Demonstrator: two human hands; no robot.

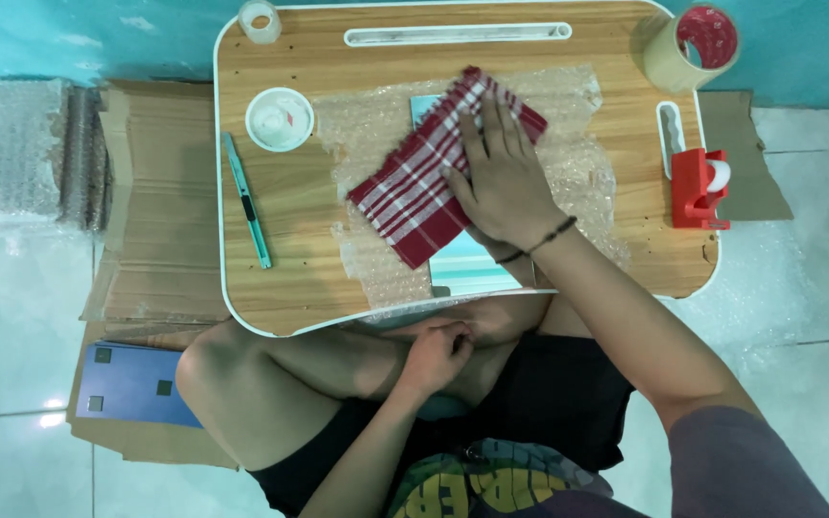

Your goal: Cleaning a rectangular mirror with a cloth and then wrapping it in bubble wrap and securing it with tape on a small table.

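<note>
The right hand [501, 177] lies flat, fingers spread, on the red checked cloth [424, 187] over bubble wrap [578, 163]; the left hand [438, 355] rests curled near the lap desk's [299, 230] near edge, holding nothing visible.

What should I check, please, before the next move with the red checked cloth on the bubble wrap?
1. Right hand flat on the cloth: ok.
2. Cloth folded and lying on the bubble wrap: ok.
3. Bubble wrap spread flat on the lap table: ok, though its near edge hangs over the table edge.
4. Left hand free to help: ok, it rests in the lap, off the table.
5. Cutter and red tape dispenser on the table, clear of the wrap: ok.
6. Teal flat item under the cloth, squarely placed: cannot tell, mostly covered.
</note>
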